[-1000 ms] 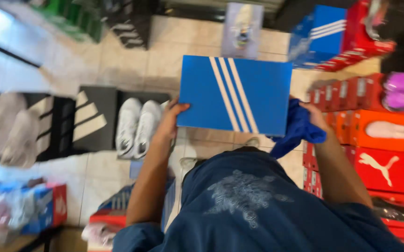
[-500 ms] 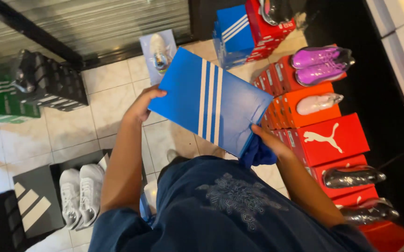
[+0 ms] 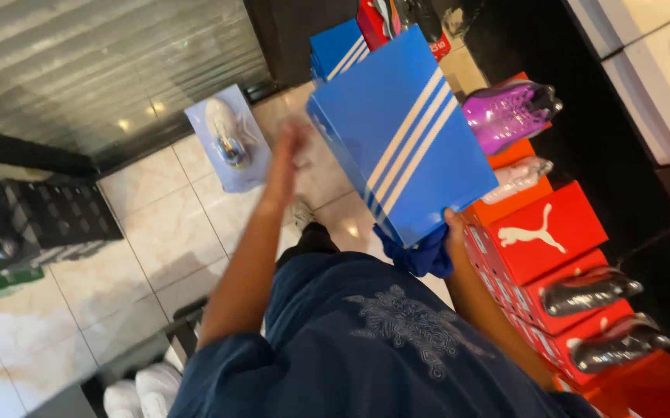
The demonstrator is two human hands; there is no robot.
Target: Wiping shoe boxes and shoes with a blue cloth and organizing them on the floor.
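blue shoebox (image 3: 404, 131) with three white stripes sits tilted in front of the person, above the tiled floor (image 3: 157, 240) and just left of a row of red boxes (image 3: 540, 232). right hand (image 3: 452, 232) grips its near lower corner; only a thumb and a bit of palm show, the fingers hidden under the box. a blue cloth (image 3: 424, 257) is bunched against that hand, and whether the hand holds it too cannot be told. left hand (image 3: 292, 147) is at the box's left edge, smeared by motion blur, so whether it is gripping or just touching the side cannot be told. a purple shoe (image 3: 509, 112) and a pale one rest on the red boxes beyond the shoebox, partly covered by it; two dark shoes (image 3: 590, 290) lie on nearer boxes. a second blue box (image 3: 336, 48) peeks out behind. on the floor lies a pale lid with a shoe (image 3: 226, 135) on it. white shoes (image 3: 145, 387) are cut off at the bottom edge. dark crates (image 3: 41, 217) stand at left.
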